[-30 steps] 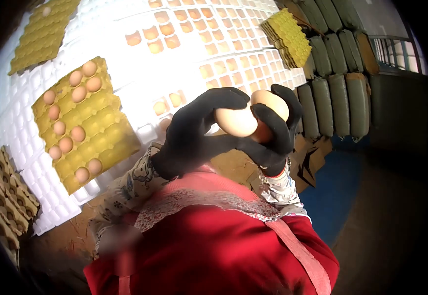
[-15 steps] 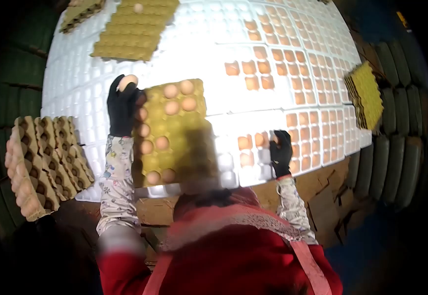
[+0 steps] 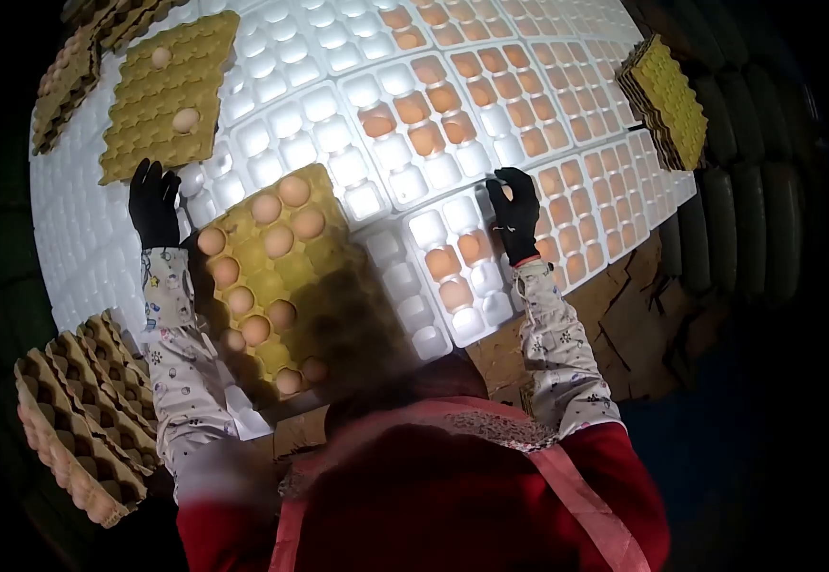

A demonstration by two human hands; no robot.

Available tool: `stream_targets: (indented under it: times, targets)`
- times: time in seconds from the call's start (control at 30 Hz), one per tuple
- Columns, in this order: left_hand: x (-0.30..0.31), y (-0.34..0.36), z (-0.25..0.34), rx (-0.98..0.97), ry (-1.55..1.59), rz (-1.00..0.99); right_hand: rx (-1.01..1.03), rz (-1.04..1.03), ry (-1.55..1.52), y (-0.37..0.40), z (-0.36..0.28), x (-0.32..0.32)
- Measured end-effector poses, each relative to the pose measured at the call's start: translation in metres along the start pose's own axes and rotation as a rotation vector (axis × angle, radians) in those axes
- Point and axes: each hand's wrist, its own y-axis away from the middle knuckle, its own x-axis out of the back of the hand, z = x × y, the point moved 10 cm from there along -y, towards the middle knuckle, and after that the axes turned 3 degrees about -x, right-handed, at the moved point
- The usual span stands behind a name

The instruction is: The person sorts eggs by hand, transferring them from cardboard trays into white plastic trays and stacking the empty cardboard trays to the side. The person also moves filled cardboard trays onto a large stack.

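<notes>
My left hand (image 3: 155, 208), in a black glove, has its fingers stretched out and holds nothing. Its fingertips are by the lower edge of a yellowish egg tray (image 3: 162, 95), where a loose egg (image 3: 186, 120) lies. My right hand (image 3: 517, 217), also gloved, is closed around an egg (image 3: 507, 193), mostly covered by the fingers. It hovers over or rests at the right side of a white compartment tray (image 3: 467, 329) containing a few eggs. Between my hands a yellow pulp tray (image 3: 295, 253) carries several eggs along its left and upper part, its right side in shadow.
White trays (image 3: 362, 200) cover the lit table, many at the right filled with eggs. Stacked yellow trays (image 3: 667, 100) stand at the right edge. Egg-filled pulp trays (image 3: 86, 419) sit at the lower left, others (image 3: 71, 81) at the upper left. Dark green bundles (image 3: 758, 229) lie beyond.
My left hand has let go of an egg, which now lies on the far yellow tray. My right hand stays near the front white tray. The whole view has shifted and turned.
</notes>
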Motion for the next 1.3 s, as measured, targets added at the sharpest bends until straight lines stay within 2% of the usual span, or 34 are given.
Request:
stream_targets:
  times: [0.03,0.07,0.1,0.13,0.17,0.23,0.27,0.3,0.33,0.4,0.47,0.53,0.63,0.73,0.77,0.8,0.87,0.9,0.93,0.97,1.0,1.03,1.07,1.13,1.2,1.23,1.27,1.3]
  targets:
    - [-0.004,0.025,0.033,-0.184,-0.394,-0.087,0.025,0.02,0.011,-0.001,0.004,0.001]
    - [0.006,0.05,0.027,-0.029,-0.038,-0.063,0.056,0.029,0.004,0.001,0.004,-0.005]
    - [0.007,0.082,0.042,0.285,0.28,0.032,0.026,0.006,0.015,0.001,0.01,-0.009]
    - [0.01,0.108,0.056,0.342,0.114,-0.04,0.04,0.032,0.02,0.004,0.009,-0.013]
    - [0.017,0.131,0.08,0.23,0.0,-0.034,0.058,0.025,0.068,0.008,0.004,-0.018]
    - [0.011,0.184,0.092,0.436,0.1,-0.162,0.167,0.038,0.206,0.017,-0.022,-0.022]
    - [0.01,0.2,0.098,0.35,0.011,-0.248,0.254,0.059,0.293,0.023,-0.042,-0.024]
    - [0.009,0.211,0.107,0.259,-0.129,-0.345,0.224,0.033,0.168,0.027,-0.058,-0.031]
    - [0.003,0.217,0.125,0.058,-0.37,-0.43,0.13,-0.085,-0.01,0.031,-0.071,-0.048]
    - [-0.017,0.235,0.143,-0.252,-0.725,-0.608,0.009,-0.437,-0.146,0.053,-0.119,-0.098]
    - [-0.029,0.251,0.119,-0.173,-0.928,-0.747,0.503,-0.515,-0.01,0.084,-0.22,-0.128]
    - [-0.031,0.253,0.116,-0.222,-0.935,-0.68,0.705,-0.625,0.119,0.114,-0.267,-0.171]
    - [-0.028,0.251,0.119,-0.256,-0.86,-0.581,0.768,-0.572,0.497,0.131,-0.26,-0.242]
    - [-0.016,0.248,0.114,-0.241,-0.743,-0.486,0.854,-0.662,0.602,0.128,-0.277,-0.252]
    - [-0.003,0.246,0.122,-0.258,-0.677,-0.374,0.803,-0.626,0.468,0.113,-0.26,-0.261]
    - [0.002,0.249,0.117,-0.255,-0.672,-0.377,0.761,-0.964,0.606,0.116,-0.276,-0.247]
    - [0.045,0.245,0.078,0.154,0.012,-0.11,0.499,-0.882,0.273,0.094,-0.263,-0.22]
    - [0.06,0.248,0.068,0.331,0.396,-0.023,0.216,-0.966,-0.092,0.094,-0.251,-0.208]
    - [0.069,0.25,0.068,0.367,0.604,0.028,-0.081,-1.017,-0.456,0.101,-0.239,-0.198]
    - [0.082,0.248,0.076,0.201,0.311,-0.059,-0.274,-1.098,-0.564,0.116,-0.227,-0.196]
    - [0.088,0.247,0.088,0.031,0.019,-0.146,-0.372,-1.112,-0.8,0.13,-0.229,-0.196]
    - [0.088,0.252,0.087,0.037,-0.034,-0.233,-0.321,-1.189,-0.54,0.145,-0.222,-0.199]
    - [0.081,0.249,0.084,0.063,0.087,-0.294,-0.269,-1.251,-0.278,0.16,-0.22,-0.2]
    - [0.059,0.253,0.068,0.11,-0.07,-0.545,0.394,-0.978,0.144,0.187,-0.249,-0.201]
    - [0.052,0.259,0.086,-0.256,-0.491,-0.367,0.476,-0.963,0.544,0.22,-0.266,-0.213]
    - [0.043,0.261,0.088,-0.266,-0.622,-0.395,0.504,-0.831,0.702,0.228,-0.269,-0.217]
    - [0.039,0.259,0.094,-0.265,-0.621,-0.394,0.506,-0.83,0.702,0.228,-0.268,-0.217]
    - [0.031,0.26,0.094,-0.263,-0.755,-0.456,0.551,-0.824,0.636,0.228,-0.273,-0.215]
